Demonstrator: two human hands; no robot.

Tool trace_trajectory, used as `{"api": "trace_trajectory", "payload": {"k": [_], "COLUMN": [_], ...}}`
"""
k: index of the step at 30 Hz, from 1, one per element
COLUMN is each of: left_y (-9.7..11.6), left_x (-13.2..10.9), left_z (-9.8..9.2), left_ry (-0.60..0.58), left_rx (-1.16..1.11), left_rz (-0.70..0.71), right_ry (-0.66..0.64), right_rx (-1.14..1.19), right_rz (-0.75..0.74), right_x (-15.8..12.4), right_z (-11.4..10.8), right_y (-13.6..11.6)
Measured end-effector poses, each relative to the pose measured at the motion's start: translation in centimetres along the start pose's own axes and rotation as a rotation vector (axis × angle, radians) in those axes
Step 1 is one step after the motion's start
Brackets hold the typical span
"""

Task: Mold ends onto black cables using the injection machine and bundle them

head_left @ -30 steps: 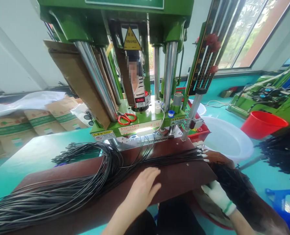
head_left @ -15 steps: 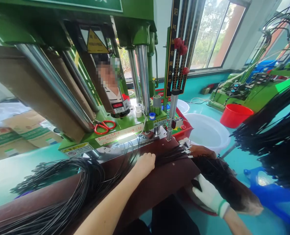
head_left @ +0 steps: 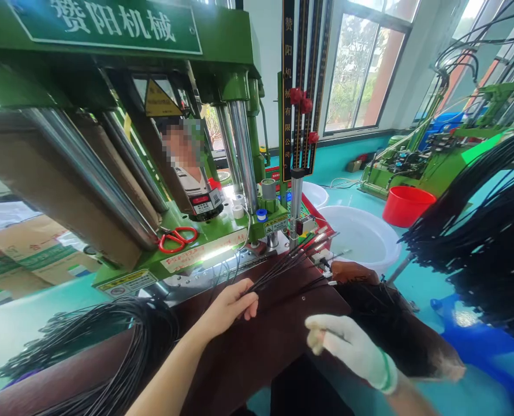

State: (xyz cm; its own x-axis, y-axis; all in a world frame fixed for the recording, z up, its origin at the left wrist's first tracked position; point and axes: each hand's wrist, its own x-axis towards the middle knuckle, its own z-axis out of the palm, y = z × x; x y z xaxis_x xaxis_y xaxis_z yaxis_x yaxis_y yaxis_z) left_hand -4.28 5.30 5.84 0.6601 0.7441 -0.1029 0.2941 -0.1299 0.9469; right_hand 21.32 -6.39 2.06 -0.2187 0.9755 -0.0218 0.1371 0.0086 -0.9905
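Note:
My left hand (head_left: 236, 303), bare, is closed around several thin black cables (head_left: 279, 267) above the brown tabletop (head_left: 257, 352). Their ends fan out up and to the right, with light-coloured tips by the metal post. My right hand (head_left: 350, 349) wears a white glove with a green cuff edge. It hovers over the table's right front edge, its fingers curled together; whatever they may hold is too small to make out. A few more black cables (head_left: 311, 283) lie on the table between the hands. To the left, a large coil of black cable (head_left: 140, 341) rests on the tabletop.
A green press machine (head_left: 222, 231) stands behind the table, with red-handled scissors (head_left: 177, 240) on its bed. A white tub (head_left: 361, 234) and a red bucket (head_left: 408, 205) are beyond, on the right. Black cables (head_left: 477, 242) hang at far right.
My left hand has lifted the cables off the table and moved left, their ends rising. My right hand has come up from beside the table edge and moved left. The view has shifted slightly.

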Motion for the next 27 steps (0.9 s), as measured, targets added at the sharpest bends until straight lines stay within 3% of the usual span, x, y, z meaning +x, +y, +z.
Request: {"api": "trace_trajectory", "payload": {"k": [4,7,11,15,20,23,27], "left_y": [0.2,-0.3,-1.2,-0.7,2.8,4.5,4.5], "left_x": [-0.6,-0.4,-0.1,0.5,3.1,4.8,6.0], "left_z": [0.6,1.4,1.9,1.9,3.1,4.1,4.7], "left_ry": [0.014,0.111,0.140,0.047,-0.089,-0.065,0.046], "left_rx": [-0.083,-0.061,-0.060,-0.052,-0.045,-0.099,-0.142], "left_rz": [-0.013,-0.021,-0.063,-0.081,-0.021,-0.010,-0.028], "right_ry": [0.008,0.143,0.276,0.279,0.162,0.246,0.412], "right_rx": [0.562,0.754,0.873,0.880,0.718,0.562,0.421], "right_rz": [-0.163,-0.273,-0.228,-0.217,-0.216,-0.264,-0.250], "right_x": [4.4,7.3,8.9,8.7,8.5,9.0,9.7], "right_z": [3.4,4.7,4.4,3.1,1.6,0.8,0.3], "right_y": [-0.9,-2.3,-4.2,-4.9,-4.7,-3.9,-2.2]}}
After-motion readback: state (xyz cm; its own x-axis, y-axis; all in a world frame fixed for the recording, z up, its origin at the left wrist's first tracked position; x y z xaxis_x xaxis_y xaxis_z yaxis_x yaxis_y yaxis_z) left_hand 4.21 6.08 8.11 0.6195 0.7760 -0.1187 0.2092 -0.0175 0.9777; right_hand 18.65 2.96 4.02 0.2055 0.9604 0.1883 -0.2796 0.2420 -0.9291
